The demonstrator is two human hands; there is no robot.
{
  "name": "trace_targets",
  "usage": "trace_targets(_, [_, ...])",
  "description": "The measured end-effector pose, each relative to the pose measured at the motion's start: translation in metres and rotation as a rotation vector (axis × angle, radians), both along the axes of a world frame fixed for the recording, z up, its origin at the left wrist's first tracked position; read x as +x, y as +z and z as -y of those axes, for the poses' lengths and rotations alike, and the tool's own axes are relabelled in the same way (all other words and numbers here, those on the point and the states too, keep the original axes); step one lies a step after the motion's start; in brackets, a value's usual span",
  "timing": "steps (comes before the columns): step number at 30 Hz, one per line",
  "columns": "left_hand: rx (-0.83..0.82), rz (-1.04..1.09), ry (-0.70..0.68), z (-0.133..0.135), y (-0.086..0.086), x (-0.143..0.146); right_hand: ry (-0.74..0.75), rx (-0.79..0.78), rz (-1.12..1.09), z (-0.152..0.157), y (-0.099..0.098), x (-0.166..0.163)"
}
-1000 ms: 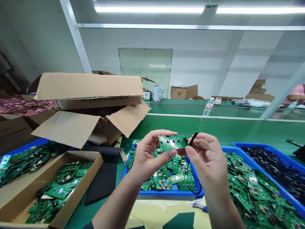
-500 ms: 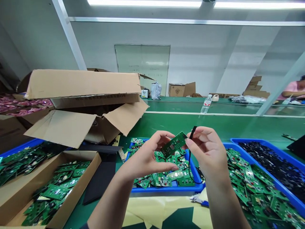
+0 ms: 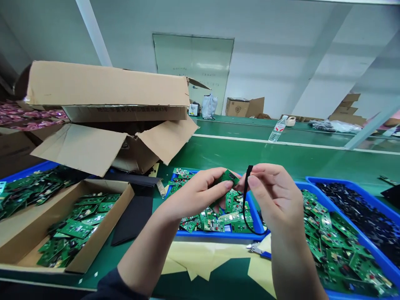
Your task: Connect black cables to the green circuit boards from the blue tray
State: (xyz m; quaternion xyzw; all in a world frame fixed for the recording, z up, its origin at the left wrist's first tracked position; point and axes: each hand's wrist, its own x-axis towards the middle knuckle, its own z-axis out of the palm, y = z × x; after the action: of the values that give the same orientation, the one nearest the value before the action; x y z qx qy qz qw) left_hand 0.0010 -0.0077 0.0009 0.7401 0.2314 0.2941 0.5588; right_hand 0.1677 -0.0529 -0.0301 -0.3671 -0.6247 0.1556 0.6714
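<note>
My left hand point(image 3: 201, 193) has a green circuit board point(image 3: 230, 176) pinched between its thumb and fingers, with part of the board hidden behind them. A thin black strip point(image 3: 245, 200) hangs from my right hand point(image 3: 276, 189), its top end caught between thumb and forefinger. The strip curves down beside the board. Right fingertips are close to the board's edge; whether they touch it I cannot tell. Beneath both hands stands a blue tray point(image 3: 215, 235) holding many loose green boards point(image 3: 209, 218).
Blue-handled cutters point(image 3: 260, 251) lie on yellow paper point(image 3: 200, 258). To the right are a tray of boards point(image 3: 340, 246) and a bin of black parts point(image 3: 359, 212). Left, an open carton point(image 3: 103, 233) holds boards below stacked cardboard boxes point(image 3: 109, 89). A bottle point(image 3: 278, 129) stands behind.
My left thumb has closed onto the circuit board, which has turned within the fingers. More of the black strip hangs in view. The surroundings have shifted upward in the picture.
</note>
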Motion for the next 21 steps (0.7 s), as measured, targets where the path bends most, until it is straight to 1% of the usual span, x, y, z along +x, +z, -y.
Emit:
trace_targets(3, [-0.002, 0.015, 0.061, 0.0015, 0.0030, 0.0002, -0.075, 0.045, 0.137, 0.0019, -0.0010, 0.0035])
trace_targets(6, [-0.023, 0.032, 0.084, 0.0016, 0.0034, 0.0011, -0.128, 0.102, 0.289, 0.0017, -0.0021, 0.0028])
trace_targets(8, [-0.036, 0.035, 0.105, 0.0017, 0.0028, 0.0020, -0.129, 0.127, 0.377, -0.0002, -0.0033, 0.0009])
trace_targets(10, [-0.039, 0.041, 0.123, 0.0022, 0.0024, 0.0026, -0.094, 0.130, 0.452, -0.0026, -0.0049, -0.0007])
trace_targets(13, [-0.045, 0.048, 0.108, 0.0042, 0.0032, 0.0028, -0.070, 0.168, 0.478, -0.0052, -0.0069, -0.0020])
trace_targets(16, [-0.054, 0.029, 0.096, 0.0067, 0.0050, 0.0026, -0.100, 0.209, 0.496, -0.0050, -0.0070, -0.0019])
trace_targets(21, [-0.070, -0.001, 0.111, 0.0070, 0.0055, 0.0028, -0.148, 0.201, 0.568, -0.0040, -0.0064, -0.0012])
